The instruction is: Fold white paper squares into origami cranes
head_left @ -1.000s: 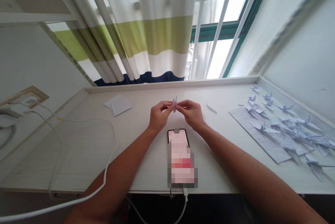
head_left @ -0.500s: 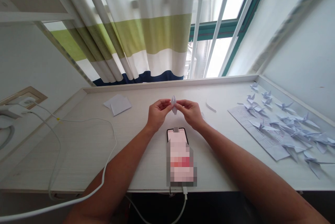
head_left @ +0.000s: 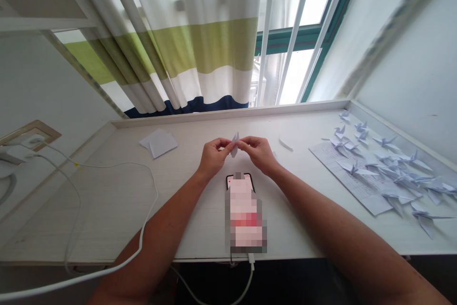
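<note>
The left hand (head_left: 214,157) and right hand (head_left: 260,154) both pinch a paper crane (head_left: 234,145) between their fingertips, holding it up above the table (head_left: 107,200). A phone (head_left: 240,182) lies just below the hands. Paper squares (head_left: 159,143) lie to their left, and finished cranes (head_left: 387,142) sit on a printed sheet (head_left: 332,158) to their right.
</note>
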`<state>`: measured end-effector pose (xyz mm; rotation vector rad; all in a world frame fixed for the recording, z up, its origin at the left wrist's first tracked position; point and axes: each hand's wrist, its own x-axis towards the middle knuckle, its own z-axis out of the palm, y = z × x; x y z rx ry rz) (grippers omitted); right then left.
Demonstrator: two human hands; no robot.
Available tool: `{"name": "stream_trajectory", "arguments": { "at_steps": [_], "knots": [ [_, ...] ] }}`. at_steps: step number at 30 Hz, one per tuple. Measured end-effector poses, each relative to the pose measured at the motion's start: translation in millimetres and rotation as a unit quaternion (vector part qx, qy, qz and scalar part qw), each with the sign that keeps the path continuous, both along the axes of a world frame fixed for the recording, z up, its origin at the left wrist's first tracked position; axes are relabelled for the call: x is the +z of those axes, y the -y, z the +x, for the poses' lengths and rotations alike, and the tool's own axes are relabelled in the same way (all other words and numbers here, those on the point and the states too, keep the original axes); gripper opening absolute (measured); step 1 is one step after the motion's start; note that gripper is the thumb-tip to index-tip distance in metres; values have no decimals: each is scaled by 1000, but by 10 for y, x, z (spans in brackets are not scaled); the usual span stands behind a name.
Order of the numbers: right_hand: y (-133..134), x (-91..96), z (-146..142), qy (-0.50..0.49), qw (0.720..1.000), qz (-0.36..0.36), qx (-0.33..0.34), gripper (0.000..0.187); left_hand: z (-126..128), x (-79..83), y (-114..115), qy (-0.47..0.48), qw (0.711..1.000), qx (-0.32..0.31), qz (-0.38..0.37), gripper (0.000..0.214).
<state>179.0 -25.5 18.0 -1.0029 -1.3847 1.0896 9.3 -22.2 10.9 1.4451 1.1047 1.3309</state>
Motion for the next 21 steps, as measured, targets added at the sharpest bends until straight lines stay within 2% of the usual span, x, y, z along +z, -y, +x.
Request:
{"name": "stream_trajectory", "arguments": {
  "at_steps": [3, 8, 11, 16, 21],
  "knots": [
    [-10, -41, -16, 5, 1000, 20, -9, 31, -15, -9, -9, -19, 1000, -1, 6, 33],
    [-35, -83, -29, 7, 999, 43, -13, 26, -14, -12, 0, -10, 999, -43, -10, 35],
    [-35, -61, -17, 17, 999, 45, -8, 25, -15, 2, 10, -33, 998, -56, -2, 36],
    [-4, -5, -7, 35, 999, 34, -9, 22, -12, 14, 26, -52, 998, -41, 10, 35],
    [6, 8, -13, 4, 999, 33, -22, 27, 0, 16, 42, -36, 998, -60, -6, 34]
  ]
}}
